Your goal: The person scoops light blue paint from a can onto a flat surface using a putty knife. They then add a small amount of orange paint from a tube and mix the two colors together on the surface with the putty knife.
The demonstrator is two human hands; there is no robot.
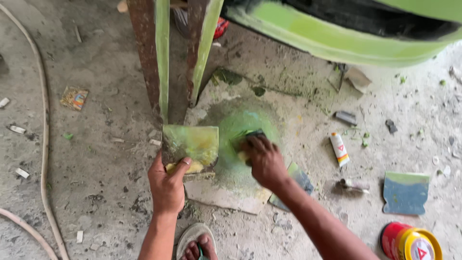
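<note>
1. Head view — the left hand (167, 185) is closing its grip on the lower edge of a flat green-smeared plate (190, 146), thumb lying over a yellow lump of putty (188, 167) on it; the plate is sitting just in front of a rusty green post (154, 58).
2. The right hand (264, 161) is curling tight around a small dark scraper (250, 137), pressing it on a green-stained board (231, 195) lying on the floor (96, 144).
3. To the right, a white tube (340, 149), a blue-green spreader (405, 192) and a red-and-yellow can (409, 243) are lying well apart.
4. A sandalled foot (197, 243) is showing at the bottom; a hose (44, 144) is running along the left.
</note>
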